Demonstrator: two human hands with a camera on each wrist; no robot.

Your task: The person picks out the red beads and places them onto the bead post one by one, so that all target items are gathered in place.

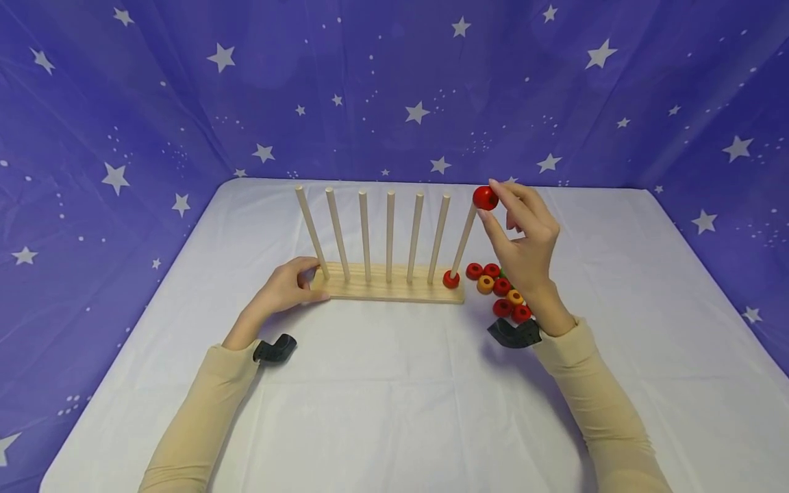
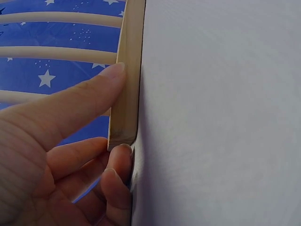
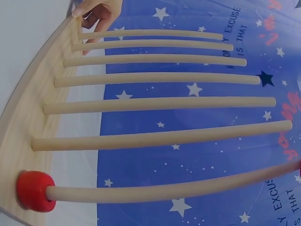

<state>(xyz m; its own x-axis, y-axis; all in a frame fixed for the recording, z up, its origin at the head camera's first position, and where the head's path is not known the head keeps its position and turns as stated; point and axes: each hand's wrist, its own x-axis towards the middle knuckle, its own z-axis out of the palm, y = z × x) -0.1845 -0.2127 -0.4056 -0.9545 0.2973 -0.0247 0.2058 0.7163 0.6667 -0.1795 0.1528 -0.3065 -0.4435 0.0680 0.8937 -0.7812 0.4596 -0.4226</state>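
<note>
A wooden peg stand (image 1: 382,291) with a row of several upright pegs lies across the table. My left hand (image 1: 283,284) grips its left end, the thumb (image 2: 101,89) along the front edge and the fingers around the end. Between thumb and fingertips, my right hand (image 1: 530,239) pinches a red bead (image 1: 485,198) right at the top of the rightmost peg (image 1: 465,239). Only a sliver of that bead shows at the right wrist view's edge. At the foot of the same peg sits another red bead (image 3: 35,190), threaded on it. The other pegs carry no beads.
Loose beads lie right of the stand, partly behind my right wrist: several red ones (image 1: 474,272), orange ones (image 1: 485,284) and a bit of green (image 1: 502,272). Black wrist mounts (image 1: 274,349) stick out from both sleeves. A starry blue cloth (image 1: 370,89) backs the white table (image 1: 382,411).
</note>
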